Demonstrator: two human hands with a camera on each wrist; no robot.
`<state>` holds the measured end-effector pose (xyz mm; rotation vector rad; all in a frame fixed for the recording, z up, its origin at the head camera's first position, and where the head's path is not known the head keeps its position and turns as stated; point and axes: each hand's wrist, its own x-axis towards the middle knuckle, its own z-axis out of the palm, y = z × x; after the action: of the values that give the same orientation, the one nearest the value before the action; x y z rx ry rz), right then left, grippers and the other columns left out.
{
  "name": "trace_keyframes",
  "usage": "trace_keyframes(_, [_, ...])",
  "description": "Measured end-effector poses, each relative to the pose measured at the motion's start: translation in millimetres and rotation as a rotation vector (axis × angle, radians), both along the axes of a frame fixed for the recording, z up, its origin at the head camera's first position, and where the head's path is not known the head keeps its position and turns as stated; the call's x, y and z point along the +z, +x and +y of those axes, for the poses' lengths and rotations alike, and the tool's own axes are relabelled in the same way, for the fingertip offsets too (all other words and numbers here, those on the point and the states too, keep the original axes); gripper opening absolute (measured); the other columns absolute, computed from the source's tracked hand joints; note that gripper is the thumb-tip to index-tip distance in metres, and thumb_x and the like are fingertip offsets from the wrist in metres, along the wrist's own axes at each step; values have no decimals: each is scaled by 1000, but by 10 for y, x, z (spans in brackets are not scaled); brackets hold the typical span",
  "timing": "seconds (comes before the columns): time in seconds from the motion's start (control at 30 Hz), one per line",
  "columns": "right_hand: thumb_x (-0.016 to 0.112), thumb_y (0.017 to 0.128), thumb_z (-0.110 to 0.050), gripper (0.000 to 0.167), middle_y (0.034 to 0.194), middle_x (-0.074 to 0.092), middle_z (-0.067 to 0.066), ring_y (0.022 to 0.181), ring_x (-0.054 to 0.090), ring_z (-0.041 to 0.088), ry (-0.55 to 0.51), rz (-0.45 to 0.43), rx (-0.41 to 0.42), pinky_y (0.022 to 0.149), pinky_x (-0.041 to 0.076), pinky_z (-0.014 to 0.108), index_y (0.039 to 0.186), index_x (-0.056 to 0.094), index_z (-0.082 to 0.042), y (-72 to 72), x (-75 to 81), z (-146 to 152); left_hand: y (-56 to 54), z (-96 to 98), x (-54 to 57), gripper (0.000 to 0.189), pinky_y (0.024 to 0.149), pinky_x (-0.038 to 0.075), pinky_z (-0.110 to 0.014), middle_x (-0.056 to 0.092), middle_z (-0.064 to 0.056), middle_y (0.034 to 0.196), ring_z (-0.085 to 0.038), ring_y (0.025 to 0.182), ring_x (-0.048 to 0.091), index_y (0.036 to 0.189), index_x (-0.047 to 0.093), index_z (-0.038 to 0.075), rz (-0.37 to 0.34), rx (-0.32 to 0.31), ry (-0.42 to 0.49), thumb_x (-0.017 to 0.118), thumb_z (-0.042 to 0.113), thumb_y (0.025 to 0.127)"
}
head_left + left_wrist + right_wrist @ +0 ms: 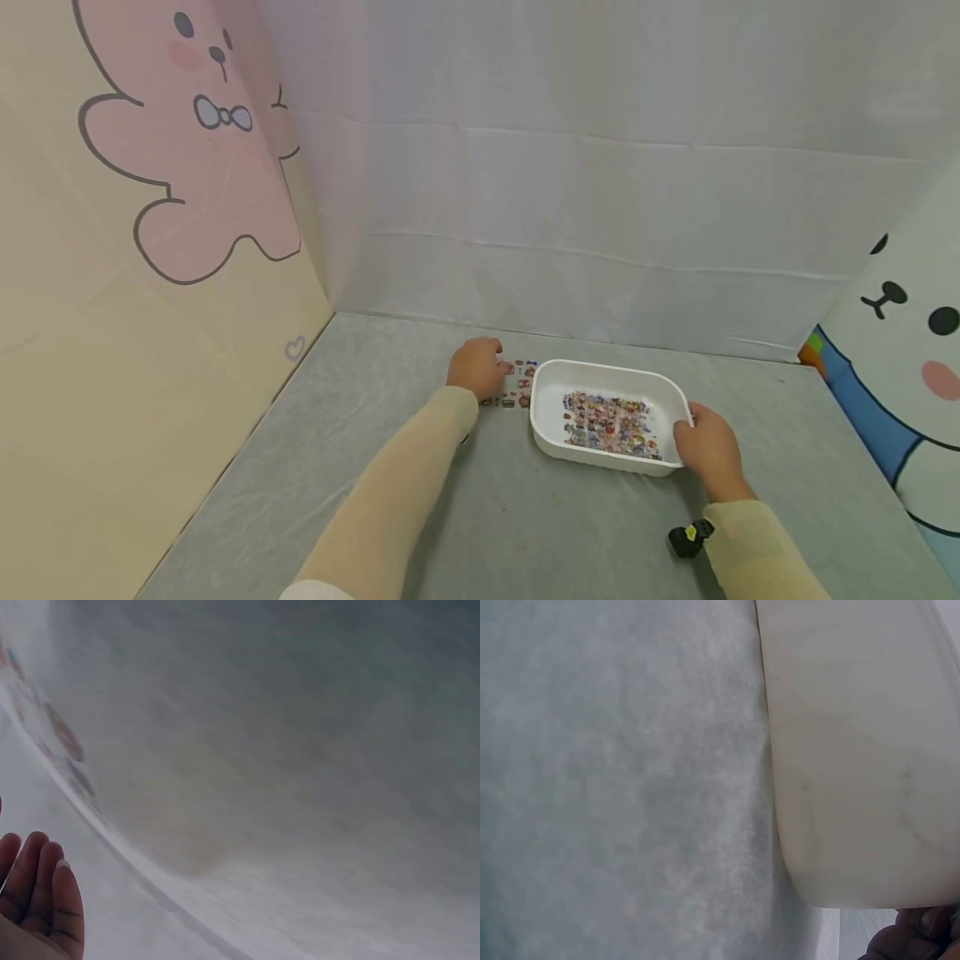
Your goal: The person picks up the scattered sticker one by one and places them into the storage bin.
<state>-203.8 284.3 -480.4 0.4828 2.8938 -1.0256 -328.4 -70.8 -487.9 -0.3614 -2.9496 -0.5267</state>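
Note:
A white rectangular plastic tray [600, 460] is near the far middle of the table, with many small colourful sticker-like pictures [611, 423] in it. My right hand [712, 450] grips its right end, thumb over the rim; the right wrist view shows the tray's outer wall [862, 765] and curled fingers [922, 934] at its lower corner. Just left of the tray lies a clear sheet with small coloured pictures [517, 385], like a sticker sheet. My left hand [477, 368] is at that sheet's left edge. In the left wrist view its fingers [41, 889] are loosely bent, holding nothing visible.
The table [330, 467] has a grey cloth-like cover. A white curtain [570, 208] hangs along its back edge. Printed panels with a pink bear [202, 167] and a white bear [900, 350] stand left and right. A small black device [688, 537] is at my right sleeve.

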Motion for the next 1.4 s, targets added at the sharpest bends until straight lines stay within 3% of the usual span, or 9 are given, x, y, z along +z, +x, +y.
trace_keyframes(0.2, [41,98,-12,53,129,57,37,105,60,44,10,14,7,91,48,61,143,45,16,4,8,2,-16,-108,-80,38,96,54,-41,70,-9,123,-26,112,66,132,67,7,53,-26,-122,69,28,100])
trace_keyframes(0.53, [40,99,-12,55,133,55,37,109,59,44,-9,-1,-8,93,48,61,146,42,16,2,23,-14,-59,-159,-240,56,104,48,-46,60,-13,135,-31,122,59,148,53,8,42,-6,-204,64,37,101])
trace_keyframes(0.9, [41,99,-12,53,129,58,36,104,61,43,5,19,-3,89,50,59,144,45,16,1,-16,-3,-9,-167,-260,50,108,44,-48,59,-10,140,-30,129,55,147,56,14,-7,-2,-209,57,40,105])
trace_keyframes(1.4, [41,99,-11,53,130,57,36,106,60,43,6,0,-11,92,49,61,144,44,16,17,35,-43,-10,-204,-324,46,107,43,-50,63,-6,137,-29,128,55,141,62,17,-17,19,-167,61,41,103])
